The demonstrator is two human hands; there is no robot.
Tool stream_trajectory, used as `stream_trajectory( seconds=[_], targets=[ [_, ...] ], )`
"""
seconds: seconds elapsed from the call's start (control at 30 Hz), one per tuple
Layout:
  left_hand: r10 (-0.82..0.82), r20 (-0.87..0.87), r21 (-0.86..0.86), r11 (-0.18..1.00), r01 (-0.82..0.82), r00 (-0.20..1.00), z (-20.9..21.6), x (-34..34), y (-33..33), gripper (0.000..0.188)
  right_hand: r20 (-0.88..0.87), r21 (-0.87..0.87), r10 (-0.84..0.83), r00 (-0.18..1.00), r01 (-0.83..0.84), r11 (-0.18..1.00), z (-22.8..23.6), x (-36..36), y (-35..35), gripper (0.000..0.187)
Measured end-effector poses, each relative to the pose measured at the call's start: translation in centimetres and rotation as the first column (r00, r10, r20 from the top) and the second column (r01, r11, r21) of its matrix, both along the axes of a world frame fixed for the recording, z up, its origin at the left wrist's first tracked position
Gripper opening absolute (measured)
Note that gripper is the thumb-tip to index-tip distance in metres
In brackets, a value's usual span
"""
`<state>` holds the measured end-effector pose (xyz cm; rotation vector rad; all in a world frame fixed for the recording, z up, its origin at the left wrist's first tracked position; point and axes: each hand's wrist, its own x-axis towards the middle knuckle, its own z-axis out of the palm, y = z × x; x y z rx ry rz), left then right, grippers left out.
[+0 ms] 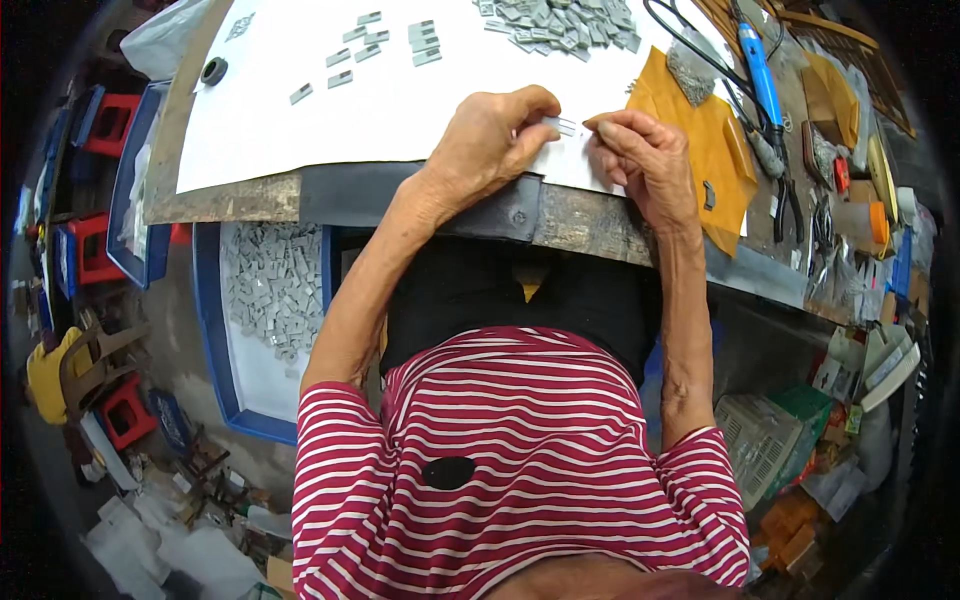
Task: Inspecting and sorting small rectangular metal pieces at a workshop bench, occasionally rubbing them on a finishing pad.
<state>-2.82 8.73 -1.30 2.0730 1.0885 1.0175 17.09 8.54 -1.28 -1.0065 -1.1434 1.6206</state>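
My left hand (485, 140) is closed, pinching a small flat grey plastic piece (566, 127) between thumb and fingertips above the white sheet (270, 110). Just to its right is my right hand (648, 165), its thumb and forefinger pressed together beside the piece's end. Whatever sits in that pinch is too small to make out. Beyond my hands lies a heap of similar grey pieces (570, 22). Several more grey pieces (340, 79) are spread on the sheet, and a short stack of them (425, 43) stands nearby.
On the right, a yellow-orange envelope (735, 165) bears a clear bag of tiny metal parts (694, 70). Beside it are a blue electric screwdriver (762, 75) and dark-handled pliers (789, 208). A black ring (214, 71) sits far left. Below the table edge, a blue tray (212, 345) holds many grey pieces.
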Motion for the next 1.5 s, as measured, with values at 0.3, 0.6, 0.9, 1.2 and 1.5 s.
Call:
stream_trajectory(
  seconds=[0.3, 0.6, 0.9, 1.2, 1.5],
  targets=[
    [0.383, -0.154, 0.0, 0.922, -0.388, 0.911, -1.4, -7.4, 1.8, 0.016, -0.056, 0.019, 0.025, 0.998, -0.024, 1.0, -0.1, 0.3, -0.3, 0.016],
    [0.443, -0.225, 0.041, 0.894, -0.446, 0.868, -1.6, -8.0, 1.8, 0.016, -0.052, 0.024, 0.025, 0.998, -0.024, 0.999, -0.2, 0.4, -0.4, 0.016],
    [0.442, -0.266, 0.081, 0.896, -0.437, 0.857, -1.6, -7.9, 1.9, 0.016, -0.01, 0.019, -0.029, 1.0, 0.029, 0.999, 0.1, 0.7, -1.3, 0.016],
    [0.424, -0.248, 0.09, 0.905, -0.415, 0.871, -2.1, -7.8, 2.6, 0.015, 0.013, -0.012, -0.078, 0.997, 0.078, 0.997, 1.0, 2.3, -3.0, 0.015],
    [0.436, -0.209, 0.035, 0.898, -0.439, 0.875, -1.5, -7.4, 4.2, 0.01, 0.011, -0.016, -0.067, 0.998, 0.067, 0.998, 0.3, 3.2, -4.0, 0.014]
  ],
)
